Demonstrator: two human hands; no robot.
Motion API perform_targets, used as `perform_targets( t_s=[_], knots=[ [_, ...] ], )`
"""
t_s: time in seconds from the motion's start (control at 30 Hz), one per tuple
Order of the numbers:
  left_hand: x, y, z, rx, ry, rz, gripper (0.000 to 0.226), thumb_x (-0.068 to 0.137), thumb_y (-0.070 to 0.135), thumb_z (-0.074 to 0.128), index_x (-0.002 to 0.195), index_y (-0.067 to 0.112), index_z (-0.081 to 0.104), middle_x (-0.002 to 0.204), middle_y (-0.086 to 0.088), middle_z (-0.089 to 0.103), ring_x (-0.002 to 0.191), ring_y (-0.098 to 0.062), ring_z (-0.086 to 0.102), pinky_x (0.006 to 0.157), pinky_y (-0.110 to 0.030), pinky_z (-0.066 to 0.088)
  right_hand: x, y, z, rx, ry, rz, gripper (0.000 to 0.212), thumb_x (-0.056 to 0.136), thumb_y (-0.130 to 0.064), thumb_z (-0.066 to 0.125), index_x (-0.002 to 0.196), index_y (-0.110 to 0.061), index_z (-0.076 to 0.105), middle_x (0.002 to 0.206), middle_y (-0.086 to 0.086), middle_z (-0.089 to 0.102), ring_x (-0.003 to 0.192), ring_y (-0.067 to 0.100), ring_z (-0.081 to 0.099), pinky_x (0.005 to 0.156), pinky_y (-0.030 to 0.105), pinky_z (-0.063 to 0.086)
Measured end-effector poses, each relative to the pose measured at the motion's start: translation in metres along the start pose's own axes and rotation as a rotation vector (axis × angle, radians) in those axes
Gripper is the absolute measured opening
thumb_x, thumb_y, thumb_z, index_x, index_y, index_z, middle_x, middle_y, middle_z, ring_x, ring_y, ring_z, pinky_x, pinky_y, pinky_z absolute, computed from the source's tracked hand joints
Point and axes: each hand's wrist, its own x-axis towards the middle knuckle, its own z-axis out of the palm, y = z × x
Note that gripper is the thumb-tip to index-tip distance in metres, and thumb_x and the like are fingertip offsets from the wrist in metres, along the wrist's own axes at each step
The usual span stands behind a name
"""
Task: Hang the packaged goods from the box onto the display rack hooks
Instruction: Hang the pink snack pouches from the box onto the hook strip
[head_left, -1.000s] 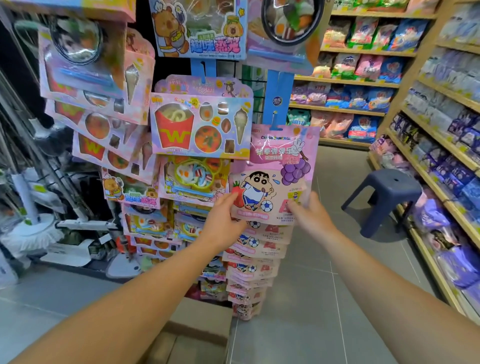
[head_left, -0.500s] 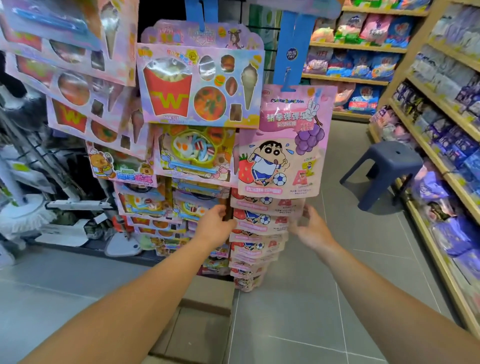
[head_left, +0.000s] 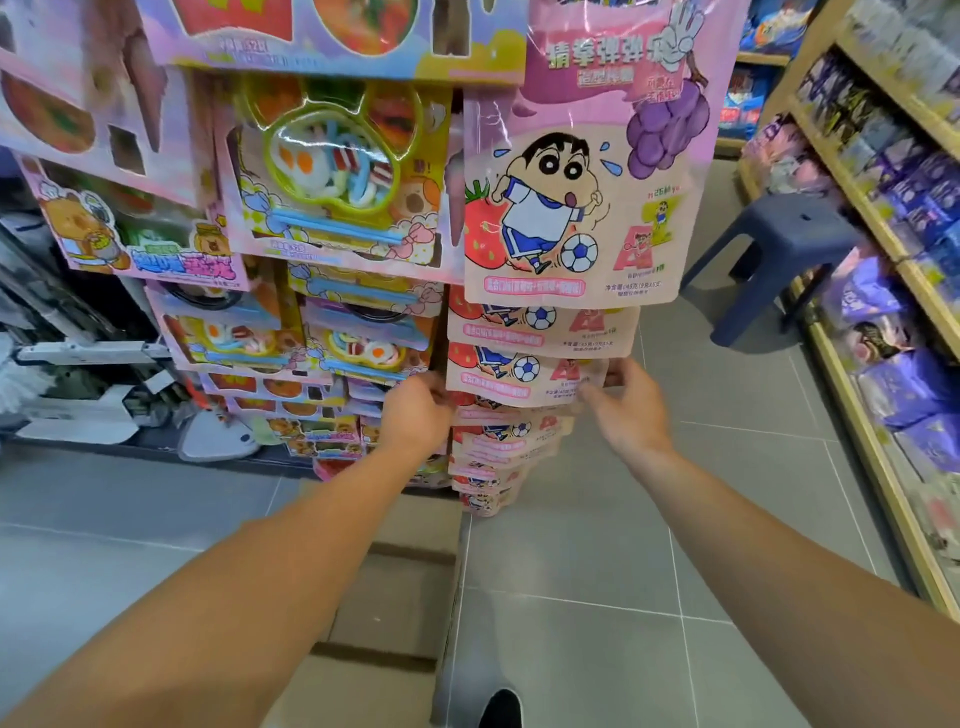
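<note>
Shop aisle, grey tile floor (head_left: 597, 561). Your left hand (head_left: 415, 415) and right hand (head_left: 626, 410) pinched edges of third pink cartoon-printed plastic snack pouch (head_left: 524, 371); you did best squaring it flush under its neighbours.

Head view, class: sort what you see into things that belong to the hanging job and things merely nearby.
Job:
pink cartoon pouches hanging in a column
left hand and right hand, at a lower pouch
cardboard box on the floor

Nearby:
blue stool
toy food packs
shelf goods

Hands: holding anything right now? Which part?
Both grip one pink candy pouch, third down in the hanging column: left hand at its lower left edge, right hand at its lower right corner. Exact finger placement is blurred.
</note>
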Motion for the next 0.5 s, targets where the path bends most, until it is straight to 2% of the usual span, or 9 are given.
perform_targets(
  t_s=[0.03, 0.1, 0.2, 0.27, 0.37, 0.43, 0.5],
  knots=[
    [0.003, -0.003, 0.002, -0.008, 0.034, 0.0, 0.017, 0.089, 0.008, 0.058, 0.103, 0.008, 0.068, 0.096, -0.011, 0.071, 0.089, -0.028, 0.063, 0.072, -0.028, 0.046, 0.0, 0.004, 0.001, 0.002, 0.028, -0.013, 0.023, 0.091, -0.013, 0.064, 0.113, -0.015, 0.058, 0.091, -0.014, 0.059, 0.079, -0.002, 0.056, 0.062, 0.009, 0.042],
    [0.011, -0.009, 0.004, -0.043, 0.096, -0.017, 0.015, 0.09, 0.008, 0.057, 0.102, 0.009, 0.066, 0.096, -0.009, 0.069, 0.086, -0.025, 0.059, 0.072, -0.028, 0.043, 0.001, 0.013, 0.004, 0.02, 0.067, -0.015, 0.029, 0.091, -0.02, 0.067, 0.117, -0.015, 0.057, 0.095, -0.015, 0.059, 0.078, -0.005, 0.055, 0.069, 0.017, 0.046],
    [0.018, -0.017, 0.01, -0.111, 0.125, -0.049, 0.013, 0.092, 0.013, 0.059, 0.103, 0.01, 0.065, 0.095, -0.007, 0.067, 0.088, -0.024, 0.059, 0.075, -0.028, 0.044, 0.0, 0.03, 0.011, 0.039, 0.011, 0.018, 0.047, 0.09, -0.023, 0.068, 0.132, -0.017, 0.049, 0.115, -0.013, 0.056, 0.094, 0.004, 0.059, 0.081, 0.022, 0.047],
    [0.019, -0.022, 0.015, -0.167, 0.107, -0.048, 0.012, 0.092, 0.016, 0.061, 0.101, 0.01, 0.066, 0.093, -0.006, 0.068, 0.089, -0.028, 0.064, 0.079, -0.034, 0.052, 0.0, 0.041, 0.018, 0.036, -0.06, 0.041, 0.048, 0.091, -0.026, 0.067, 0.135, -0.018, 0.048, 0.119, -0.012, 0.055, 0.102, 0.009, 0.058, 0.085, 0.026, 0.048],
    [0.02, -0.028, 0.022, -0.207, 0.109, -0.024, 0.013, 0.091, 0.016, 0.064, 0.102, 0.011, 0.067, 0.095, -0.006, 0.07, 0.087, -0.026, 0.066, 0.082, -0.04, 0.056, 0.006, 0.049, 0.027, 0.032, -0.013, 0.051, 0.024, 0.092, -0.024, 0.066, 0.112, -0.02, 0.056, 0.101, -0.01, 0.061, 0.088, 0.006, 0.06, 0.071, 0.02, 0.045],
    [0.022, -0.033, 0.026, -0.235, 0.105, -0.02, 0.012, 0.089, 0.017, 0.066, 0.1, 0.012, 0.07, 0.091, -0.005, 0.071, 0.084, -0.026, 0.068, 0.082, -0.044, 0.058, 0.013, 0.055, 0.029, 0.013, 0.082, 0.077, 0.012, 0.09, -0.017, 0.065, 0.099, -0.018, 0.057, 0.094, -0.003, 0.064, 0.09, 0.018, 0.062, 0.076, 0.029, 0.047],
    [0.022, -0.035, 0.028, -0.241, 0.085, -0.007, 0.014, 0.087, 0.018, 0.067, 0.099, 0.012, 0.072, 0.087, -0.005, 0.072, 0.082, -0.026, 0.068, 0.08, -0.046, 0.058, 0.016, 0.059, 0.03, 0.017, 0.136, 0.107, 0.007, 0.088, -0.014, 0.064, 0.088, -0.019, 0.058, 0.09, 0.001, 0.066, 0.087, 0.023, 0.063, 0.076, 0.032, 0.048]
  ],
)
